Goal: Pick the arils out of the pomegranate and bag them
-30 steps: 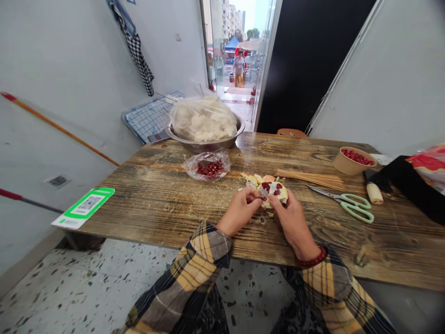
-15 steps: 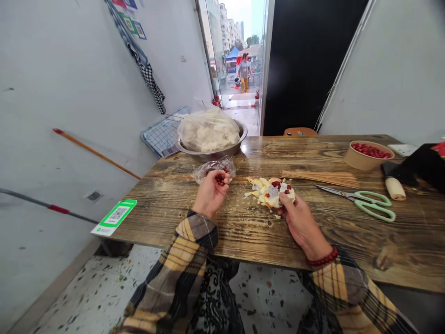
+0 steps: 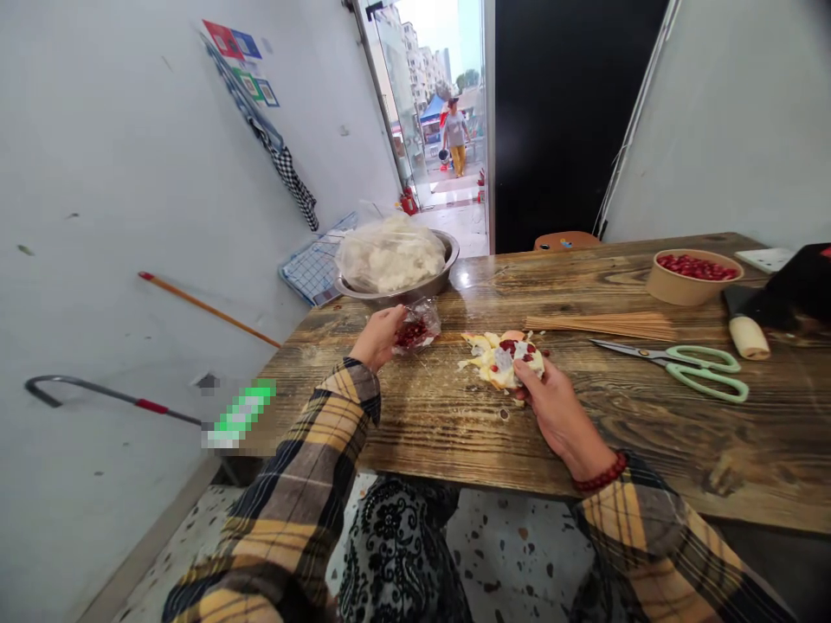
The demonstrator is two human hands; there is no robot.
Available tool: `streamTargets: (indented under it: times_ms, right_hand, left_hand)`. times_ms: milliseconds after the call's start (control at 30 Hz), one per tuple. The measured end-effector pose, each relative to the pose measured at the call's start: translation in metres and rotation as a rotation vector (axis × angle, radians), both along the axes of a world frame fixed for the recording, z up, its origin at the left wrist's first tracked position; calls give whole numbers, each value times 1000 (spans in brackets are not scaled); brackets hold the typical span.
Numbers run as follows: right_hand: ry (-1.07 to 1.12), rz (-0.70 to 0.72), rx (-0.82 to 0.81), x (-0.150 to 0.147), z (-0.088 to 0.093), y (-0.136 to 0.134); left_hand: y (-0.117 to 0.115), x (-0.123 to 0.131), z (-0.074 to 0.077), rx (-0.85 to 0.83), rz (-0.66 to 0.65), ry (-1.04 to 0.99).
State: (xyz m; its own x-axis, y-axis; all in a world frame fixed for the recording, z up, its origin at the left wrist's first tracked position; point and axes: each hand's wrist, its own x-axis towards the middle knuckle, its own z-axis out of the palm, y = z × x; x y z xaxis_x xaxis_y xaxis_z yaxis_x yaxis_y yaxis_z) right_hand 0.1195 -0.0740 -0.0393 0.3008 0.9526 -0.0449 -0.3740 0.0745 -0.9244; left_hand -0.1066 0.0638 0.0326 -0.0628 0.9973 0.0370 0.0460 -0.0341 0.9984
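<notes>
My right hand (image 3: 551, 407) grips a broken pomegranate piece (image 3: 506, 359) with pale rind and red seeds, resting on the wooden table (image 3: 584, 433). My left hand (image 3: 376, 337) reaches left and closes on a small clear plastic bag of red seeds (image 3: 415, 329). Loose rind scraps lie beside the pomegranate piece.
A metal bowl (image 3: 402, 281) holding a bag of white stuff stands at the far left corner. A bundle of bamboo skewers (image 3: 603, 326), green-handled scissors (image 3: 688, 368), a paper bowl of red seeds (image 3: 692, 275) and a knife handle (image 3: 748, 336) lie to the right. A person stands outside the doorway (image 3: 455, 134).
My left hand left the pomegranate piece and moved left to the plastic bag of seeds. My right hand kept hold of the pomegranate. The camera turned slightly left.
</notes>
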Motion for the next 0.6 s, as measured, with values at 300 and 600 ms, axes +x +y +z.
streamTargets:
  times_ms: [300, 600]
  right_hand:
    - [75, 23, -4, 0, 3, 1]
    - [-158, -49, 18, 3, 3, 1]
  left_hand:
    - [-50, 35, 10, 47, -243, 8]
    - [-93, 84, -33, 429, -432, 461]
